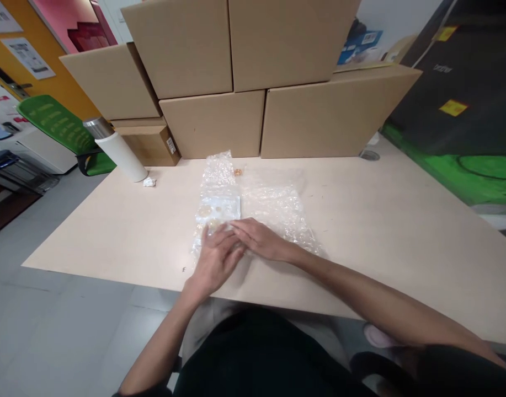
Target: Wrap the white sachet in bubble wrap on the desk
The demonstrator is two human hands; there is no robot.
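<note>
A strip of clear bubble wrap (218,175) lies lengthwise on the table, with a flat, pale bluish packet (233,204) on or inside it; which one I cannot tell. Round yellowish spots show on the packet. My left hand (214,258) rests on the near end of this strip, fingers stretched out and slightly apart. From the right, my right hand (261,240) reaches over with fairly straight fingers, its tips touching the left fingers. The hands cover the near part of the packet. Beside them spreads a wider sheet of bubble wrap (273,204), partly under my right wrist.
Cardboard boxes (213,127) are stacked along the table's back edge. A white bottle with a metal lid (122,157) stands at the back left, beside a crumpled white scrap (149,182). A small orange item (238,172) lies behind the wrap. A roll of tape (369,155) sits back right.
</note>
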